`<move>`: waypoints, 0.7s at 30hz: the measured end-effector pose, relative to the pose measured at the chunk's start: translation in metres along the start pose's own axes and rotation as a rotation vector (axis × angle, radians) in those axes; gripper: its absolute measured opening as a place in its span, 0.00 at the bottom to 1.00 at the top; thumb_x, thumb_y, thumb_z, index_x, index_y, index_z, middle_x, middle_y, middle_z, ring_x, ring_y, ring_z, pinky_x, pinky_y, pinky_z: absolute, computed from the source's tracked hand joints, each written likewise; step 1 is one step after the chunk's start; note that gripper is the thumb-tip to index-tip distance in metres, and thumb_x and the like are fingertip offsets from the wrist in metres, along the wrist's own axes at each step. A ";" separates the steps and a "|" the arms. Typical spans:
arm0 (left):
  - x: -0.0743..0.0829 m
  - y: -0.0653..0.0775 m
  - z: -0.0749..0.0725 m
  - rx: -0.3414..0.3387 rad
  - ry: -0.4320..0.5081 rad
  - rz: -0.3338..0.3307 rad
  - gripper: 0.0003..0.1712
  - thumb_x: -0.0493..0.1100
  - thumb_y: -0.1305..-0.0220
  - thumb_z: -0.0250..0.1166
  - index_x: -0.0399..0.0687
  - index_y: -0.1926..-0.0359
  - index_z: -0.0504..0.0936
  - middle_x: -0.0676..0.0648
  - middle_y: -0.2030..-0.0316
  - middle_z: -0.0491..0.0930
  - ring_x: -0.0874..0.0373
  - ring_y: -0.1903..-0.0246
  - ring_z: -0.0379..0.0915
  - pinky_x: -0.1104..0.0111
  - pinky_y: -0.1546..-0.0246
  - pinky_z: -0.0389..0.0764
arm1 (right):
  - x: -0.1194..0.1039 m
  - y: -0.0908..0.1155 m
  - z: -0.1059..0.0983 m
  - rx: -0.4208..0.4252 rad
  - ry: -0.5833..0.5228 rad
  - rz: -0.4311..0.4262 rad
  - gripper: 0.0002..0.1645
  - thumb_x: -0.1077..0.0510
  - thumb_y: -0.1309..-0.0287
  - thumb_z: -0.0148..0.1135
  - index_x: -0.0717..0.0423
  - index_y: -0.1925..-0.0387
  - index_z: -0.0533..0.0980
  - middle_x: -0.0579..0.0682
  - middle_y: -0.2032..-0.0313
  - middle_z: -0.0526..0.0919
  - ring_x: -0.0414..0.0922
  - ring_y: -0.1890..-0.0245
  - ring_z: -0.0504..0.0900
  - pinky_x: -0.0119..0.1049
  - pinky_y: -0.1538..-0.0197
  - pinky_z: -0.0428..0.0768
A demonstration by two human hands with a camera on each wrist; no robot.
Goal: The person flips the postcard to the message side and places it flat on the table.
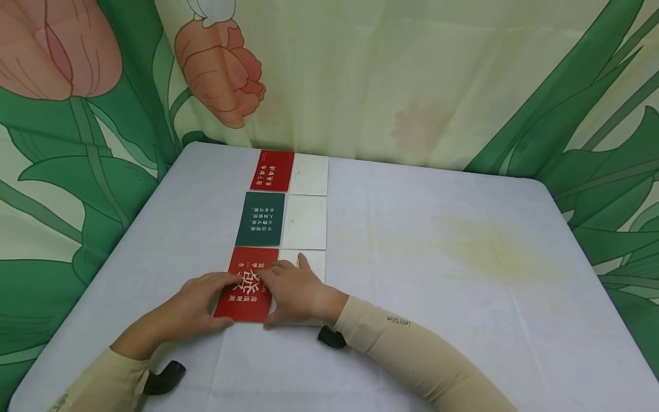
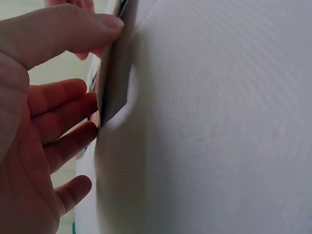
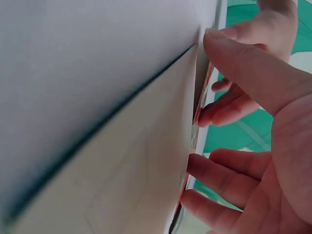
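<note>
Head: two red cards (image 1: 272,170), one green card (image 1: 261,219) and three white cards (image 1: 304,223) form two columns; the worktop (image 1: 443,257) stretches wide rightward. Left hand (image 1: 187,306) and right hand (image 1: 298,292) flank the nearest red card (image 1: 244,306), each grip apart.

Left wrist: thumb at a card edge, fingers parted.

Right wrist: fingers parted along card edges.

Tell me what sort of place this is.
Probably an indoor workspace set up for tabletop handling, though the room beyond is hidden: a white-covered table, a floral-print backdrop hung behind it, and red and green cards laid in a line.
</note>
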State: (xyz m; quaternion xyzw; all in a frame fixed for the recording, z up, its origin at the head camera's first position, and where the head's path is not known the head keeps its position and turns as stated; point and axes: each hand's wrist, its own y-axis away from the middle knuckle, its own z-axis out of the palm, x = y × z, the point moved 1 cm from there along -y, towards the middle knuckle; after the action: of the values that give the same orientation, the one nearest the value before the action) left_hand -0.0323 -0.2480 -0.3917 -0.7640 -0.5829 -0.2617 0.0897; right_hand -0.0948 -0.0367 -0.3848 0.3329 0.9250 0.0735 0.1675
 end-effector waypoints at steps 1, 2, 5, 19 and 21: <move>0.000 0.000 0.000 -0.001 0.002 0.003 0.50 0.52 0.58 0.83 0.43 0.34 0.72 0.39 0.40 0.74 0.40 0.40 0.67 0.36 0.45 0.71 | 0.000 0.000 0.000 -0.002 0.005 0.000 0.57 0.34 0.57 0.78 0.47 0.28 0.65 0.42 0.37 0.74 0.44 0.33 0.65 0.60 0.31 0.57; 0.000 0.000 -0.001 -0.003 0.002 0.002 0.50 0.52 0.58 0.82 0.43 0.34 0.72 0.39 0.40 0.74 0.40 0.40 0.67 0.36 0.45 0.70 | -0.001 0.001 0.000 -0.004 0.012 0.000 0.57 0.34 0.57 0.77 0.46 0.28 0.64 0.42 0.37 0.74 0.44 0.32 0.64 0.60 0.30 0.57; 0.000 0.000 -0.002 -0.008 0.002 0.008 0.49 0.52 0.57 0.82 0.43 0.34 0.72 0.39 0.40 0.74 0.40 0.40 0.67 0.36 0.44 0.69 | -0.001 0.001 -0.001 -0.006 0.022 -0.003 0.56 0.34 0.55 0.76 0.47 0.27 0.64 0.42 0.36 0.74 0.44 0.32 0.64 0.61 0.30 0.56; -0.004 -0.001 0.002 0.025 0.025 -0.007 0.41 0.41 0.52 0.77 0.43 0.35 0.73 0.39 0.40 0.74 0.40 0.40 0.67 0.37 0.44 0.68 | 0.001 0.001 0.000 0.007 -0.050 -0.016 0.40 0.41 0.40 0.60 0.51 0.29 0.67 0.45 0.35 0.74 0.45 0.32 0.65 0.65 0.30 0.51; -0.005 -0.002 0.002 0.043 0.037 -0.003 0.38 0.39 0.49 0.75 0.43 0.36 0.74 0.39 0.40 0.75 0.40 0.41 0.68 0.37 0.44 0.68 | 0.001 0.001 0.000 0.010 -0.057 -0.019 0.37 0.43 0.38 0.58 0.52 0.29 0.67 0.45 0.35 0.74 0.45 0.32 0.65 0.65 0.30 0.51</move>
State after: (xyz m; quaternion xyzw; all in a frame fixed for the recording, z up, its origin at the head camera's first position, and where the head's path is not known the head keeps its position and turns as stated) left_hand -0.0340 -0.2506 -0.3958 -0.7562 -0.5876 -0.2633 0.1167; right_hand -0.0950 -0.0353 -0.3850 0.3269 0.9233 0.0577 0.1930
